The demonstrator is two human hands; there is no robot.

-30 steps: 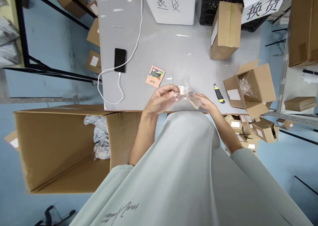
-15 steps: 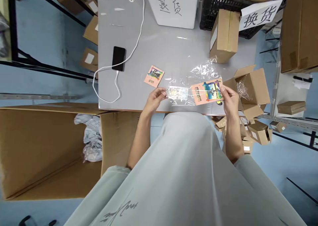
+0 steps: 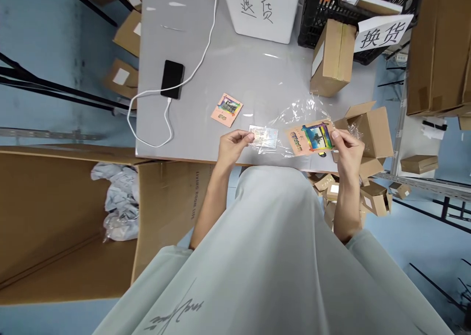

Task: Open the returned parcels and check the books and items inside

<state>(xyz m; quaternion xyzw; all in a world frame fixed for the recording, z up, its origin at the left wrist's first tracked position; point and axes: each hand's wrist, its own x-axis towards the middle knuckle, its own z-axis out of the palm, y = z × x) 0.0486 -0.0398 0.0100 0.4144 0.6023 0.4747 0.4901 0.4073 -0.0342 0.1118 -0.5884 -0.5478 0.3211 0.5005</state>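
My left hand (image 3: 234, 147) pinches the left end of a small pale printed card (image 3: 265, 137), thumb on top. At the right, my right hand (image 3: 347, 146) is closed on the end of an orange card (image 3: 311, 138) with a bright colour picture. Clear plastic film (image 3: 300, 110) lies around and between the two cards; whether it wraps either one I cannot tell. A second, smaller orange card (image 3: 227, 110) rests flat on the grey table (image 3: 235, 65), beyond my left hand. Part of a black and yellow thing shows under the held orange card.
A black phone (image 3: 172, 79) with a white cable lies at left. A white bin (image 3: 265, 16), a black crate (image 3: 312, 11) and a closed carton (image 3: 333, 58) stand at the back. An opened carton (image 3: 379, 131) is beside my right hand; a large box (image 3: 169, 202) stands lower left.
My hands have drawn slightly farther apart, and the film between the cards shows less stretched. The view has shifted a little. Both cards remain held.
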